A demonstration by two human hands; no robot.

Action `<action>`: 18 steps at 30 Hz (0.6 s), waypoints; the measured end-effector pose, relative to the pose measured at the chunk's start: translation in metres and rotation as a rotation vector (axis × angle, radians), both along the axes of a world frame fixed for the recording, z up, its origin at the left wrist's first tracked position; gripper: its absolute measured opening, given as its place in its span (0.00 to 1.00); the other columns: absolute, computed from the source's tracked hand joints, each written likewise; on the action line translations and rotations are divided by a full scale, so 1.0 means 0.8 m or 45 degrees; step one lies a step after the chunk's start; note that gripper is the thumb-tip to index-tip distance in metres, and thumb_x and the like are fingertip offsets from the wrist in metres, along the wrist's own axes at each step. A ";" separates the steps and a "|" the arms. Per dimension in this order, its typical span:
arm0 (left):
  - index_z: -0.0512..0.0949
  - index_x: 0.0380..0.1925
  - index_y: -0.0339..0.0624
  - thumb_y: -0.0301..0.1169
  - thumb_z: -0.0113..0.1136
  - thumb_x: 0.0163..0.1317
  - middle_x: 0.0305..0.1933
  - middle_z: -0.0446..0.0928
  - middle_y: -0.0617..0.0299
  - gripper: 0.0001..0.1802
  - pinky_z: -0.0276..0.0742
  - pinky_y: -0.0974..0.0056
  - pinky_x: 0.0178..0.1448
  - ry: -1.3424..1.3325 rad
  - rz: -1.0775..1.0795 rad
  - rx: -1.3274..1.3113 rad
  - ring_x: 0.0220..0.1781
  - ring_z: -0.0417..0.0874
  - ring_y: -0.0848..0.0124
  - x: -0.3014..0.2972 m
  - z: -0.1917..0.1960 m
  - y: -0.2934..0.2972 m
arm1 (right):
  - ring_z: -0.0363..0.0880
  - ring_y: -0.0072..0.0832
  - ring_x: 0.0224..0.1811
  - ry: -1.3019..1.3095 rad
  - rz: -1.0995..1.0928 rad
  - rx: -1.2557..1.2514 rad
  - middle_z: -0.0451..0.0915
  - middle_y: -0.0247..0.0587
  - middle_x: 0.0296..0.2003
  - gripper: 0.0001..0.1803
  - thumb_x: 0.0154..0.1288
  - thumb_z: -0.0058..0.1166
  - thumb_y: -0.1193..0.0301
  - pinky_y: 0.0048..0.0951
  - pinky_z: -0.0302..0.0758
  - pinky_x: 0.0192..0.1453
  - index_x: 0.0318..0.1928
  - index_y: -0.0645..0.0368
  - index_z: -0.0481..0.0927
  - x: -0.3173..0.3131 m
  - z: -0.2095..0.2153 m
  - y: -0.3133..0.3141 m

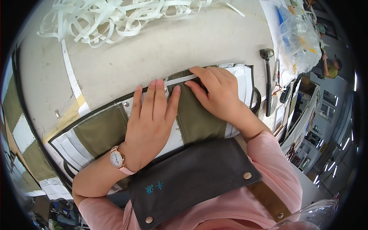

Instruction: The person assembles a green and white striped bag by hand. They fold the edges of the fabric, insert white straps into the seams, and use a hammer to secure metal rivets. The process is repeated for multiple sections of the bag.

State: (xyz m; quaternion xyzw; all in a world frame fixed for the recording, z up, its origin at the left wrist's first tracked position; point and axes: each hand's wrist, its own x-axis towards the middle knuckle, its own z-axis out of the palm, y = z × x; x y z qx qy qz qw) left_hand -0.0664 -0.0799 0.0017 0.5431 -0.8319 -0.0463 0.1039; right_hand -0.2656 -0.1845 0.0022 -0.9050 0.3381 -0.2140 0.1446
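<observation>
An olive-green and white fabric piece with dark edging lies across the table in front of me, metal snaps set in its white part. Along its far edge runs a narrow white strip. My left hand lies flat on the fabric, fingers stretched out and their tips by the strip's left end. The thumb and index finger of my right hand pinch the strip farther right; its other fingers curl over the far edge. Beneath the hands, part of the fabric is hidden.
Tangled white strips are heaped at the far left. A hammer lies to the right, with a clear plastic bag beyond it. More green and white fabric hangs at the left edge. A person is far off at right.
</observation>
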 end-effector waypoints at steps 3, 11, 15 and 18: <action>0.75 0.65 0.42 0.36 0.62 0.64 0.63 0.71 0.41 0.28 0.73 0.46 0.69 0.023 0.018 0.013 0.63 0.76 0.52 -0.001 0.002 -0.003 | 0.79 0.39 0.26 0.006 0.028 0.016 0.80 0.40 0.26 0.13 0.56 0.68 0.76 0.38 0.74 0.31 0.42 0.60 0.80 0.015 0.004 -0.001; 0.78 0.61 0.41 0.36 0.59 0.66 0.59 0.75 0.43 0.24 0.79 0.52 0.64 -0.005 0.037 -0.061 0.58 0.79 0.54 0.003 0.004 -0.008 | 0.80 0.40 0.27 -0.026 -0.071 0.272 0.81 0.41 0.28 0.08 0.59 0.65 0.79 0.36 0.75 0.31 0.38 0.60 0.79 0.014 0.005 -0.001; 0.75 0.64 0.42 0.31 0.55 0.66 0.59 0.74 0.41 0.25 0.79 0.52 0.64 -0.107 0.029 -0.054 0.59 0.79 0.54 0.003 0.004 -0.005 | 0.80 0.43 0.28 -0.022 -0.038 0.218 0.79 0.42 0.26 0.07 0.61 0.62 0.77 0.39 0.76 0.32 0.36 0.59 0.76 0.017 0.002 -0.005; 0.73 0.66 0.41 0.33 0.57 0.67 0.61 0.73 0.40 0.27 0.78 0.50 0.66 -0.163 0.022 -0.018 0.61 0.78 0.52 0.000 0.008 -0.004 | 0.80 0.41 0.27 -0.028 -0.023 0.265 0.79 0.42 0.26 0.07 0.61 0.62 0.78 0.37 0.75 0.31 0.38 0.59 0.76 0.015 0.004 -0.007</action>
